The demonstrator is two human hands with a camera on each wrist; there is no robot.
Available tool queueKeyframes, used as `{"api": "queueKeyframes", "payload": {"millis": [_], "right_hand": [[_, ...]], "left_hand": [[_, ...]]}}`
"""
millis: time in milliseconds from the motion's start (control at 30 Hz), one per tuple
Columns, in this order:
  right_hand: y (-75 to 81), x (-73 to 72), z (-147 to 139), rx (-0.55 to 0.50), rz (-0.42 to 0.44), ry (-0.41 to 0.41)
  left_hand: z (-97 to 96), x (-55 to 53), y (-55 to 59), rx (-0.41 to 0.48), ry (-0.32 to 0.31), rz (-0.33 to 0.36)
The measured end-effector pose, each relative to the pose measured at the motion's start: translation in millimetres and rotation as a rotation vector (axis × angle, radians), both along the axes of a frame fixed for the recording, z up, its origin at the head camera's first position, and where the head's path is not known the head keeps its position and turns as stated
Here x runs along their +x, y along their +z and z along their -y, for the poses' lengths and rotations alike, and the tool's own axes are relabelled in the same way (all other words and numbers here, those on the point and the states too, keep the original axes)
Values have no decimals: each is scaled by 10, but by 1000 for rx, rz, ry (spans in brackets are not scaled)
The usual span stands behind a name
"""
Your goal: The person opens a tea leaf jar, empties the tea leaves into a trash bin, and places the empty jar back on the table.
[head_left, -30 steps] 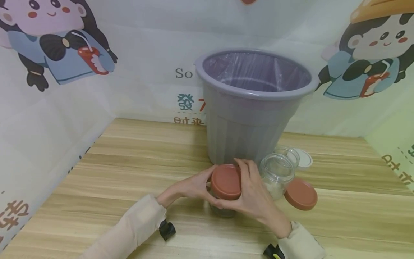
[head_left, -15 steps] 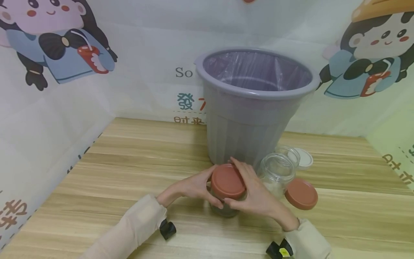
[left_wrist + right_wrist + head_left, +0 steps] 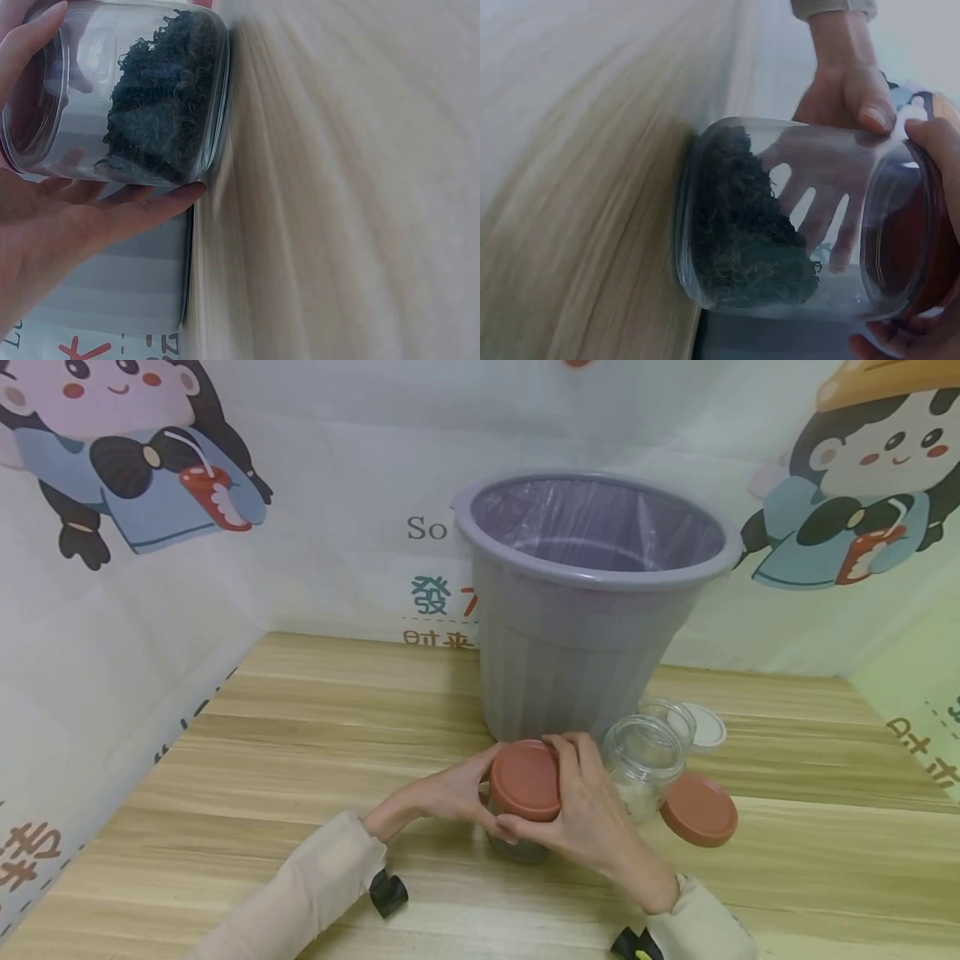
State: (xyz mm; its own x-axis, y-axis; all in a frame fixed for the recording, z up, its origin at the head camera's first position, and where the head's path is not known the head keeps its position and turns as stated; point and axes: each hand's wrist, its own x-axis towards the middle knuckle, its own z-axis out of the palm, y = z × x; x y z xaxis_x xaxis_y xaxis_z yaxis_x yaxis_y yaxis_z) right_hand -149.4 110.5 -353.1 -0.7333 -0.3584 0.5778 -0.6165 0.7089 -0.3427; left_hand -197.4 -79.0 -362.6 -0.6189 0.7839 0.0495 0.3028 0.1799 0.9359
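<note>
A clear jar (image 3: 150, 97) partly filled with dark, curled dry leaves that look like tea stands on the table. Its reddish-brown lid (image 3: 525, 781) sits on top. My left hand (image 3: 453, 792) holds the jar's side, thumb in front and fingers behind, as the right wrist view shows through the glass. From the right, my right hand (image 3: 588, 814) grips the lid's rim between thumb and fingers. In the head view both hands hide most of the jar's body.
A tall grey-purple bin (image 3: 570, 652) with a clear liner stands right behind the hands. To the right are an open glass jar (image 3: 643, 760), a second clear jar (image 3: 667, 714) behind it, a loose reddish-brown lid (image 3: 699, 810) and a white disc (image 3: 707, 727).
My right hand has shifted round the lid's rim toward me, then back to nearly its earlier hold. The left hand and jar have stayed in place.
</note>
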Motion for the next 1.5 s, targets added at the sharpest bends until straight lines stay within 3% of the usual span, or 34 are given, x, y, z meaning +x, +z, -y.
{"api": "queueKeyframes", "payload": {"millis": [233,367,467,533,733,833,1000,1200,1500], "right_hand": [[59,-12,-66,-72,213,135],[93,-21,-110,-61,265,204],[107,-16,-124,-55,274,251],[104,-5,-114,-50,270,240],[35,9,-32,-23,146,45],[19,9,-11,-16,98,7],[42,11,-20,-40,144,54],[83,-14,-63,-85,227,158],[159,-43,-123,-134,279,247]], "left_hand": [[9,1,-11,-6,-8,8],[12,4,-12,-5,-21,12],[14,9,-9,-6,-23,15],[14,10,-10,-7,-19,12],[8,10,-20,1,-18,3],[5,7,-20,-2,-16,4],[8,7,-13,-18,-2,5],[20,6,-14,-11,-33,6],[7,-5,-2,-13,-42,5]]}}
